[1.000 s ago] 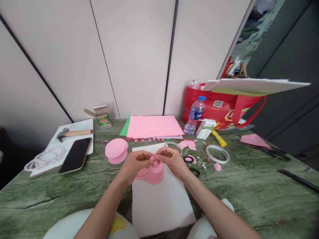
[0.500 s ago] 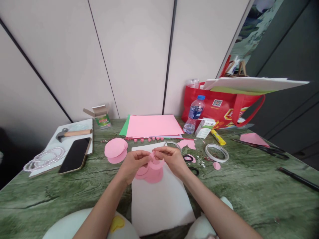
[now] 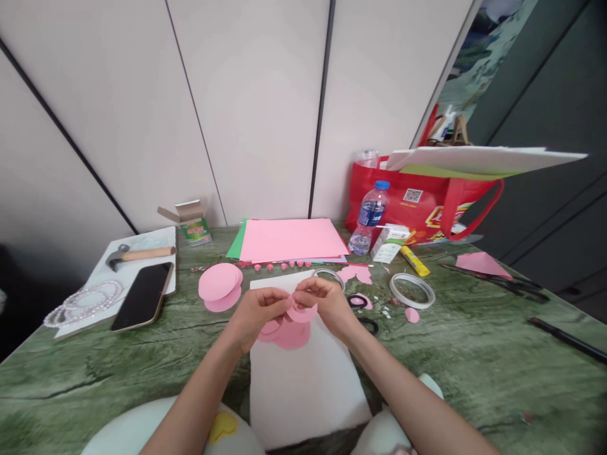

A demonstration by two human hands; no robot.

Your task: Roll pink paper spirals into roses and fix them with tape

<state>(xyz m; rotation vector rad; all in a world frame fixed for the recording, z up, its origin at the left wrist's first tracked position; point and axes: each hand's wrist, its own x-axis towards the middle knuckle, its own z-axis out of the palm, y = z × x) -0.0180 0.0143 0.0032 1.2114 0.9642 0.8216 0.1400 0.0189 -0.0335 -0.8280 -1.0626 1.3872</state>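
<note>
My left hand (image 3: 261, 312) and my right hand (image 3: 327, 302) meet above a white board (image 3: 303, 392), fingertips close together. Between them they pinch a curled strip of pink paper (image 3: 303, 314), its lower part hanging in a loop below my right fingers. Just under my hands, several cut pink paper pieces (image 3: 291, 336) with rounded edges lie on the board. A stack of pink paper circles (image 3: 219, 282) rests on the table left of my left hand. To the right of my right hand are the black scissor handles (image 3: 358, 301).
Behind my hands lie pink sheets (image 3: 294, 239) and a row of small pink rolls (image 3: 284, 266). A tape roll (image 3: 412, 291), glue stick (image 3: 415, 261), water bottle (image 3: 368, 218) and red bag (image 3: 427, 208) are at right. A phone (image 3: 143, 296) and hammer (image 3: 137, 254) sit left.
My fingers have shifted slightly on the pink strip, and its loop now hangs a little further right under my right fingers. The other things have stayed in place.
</note>
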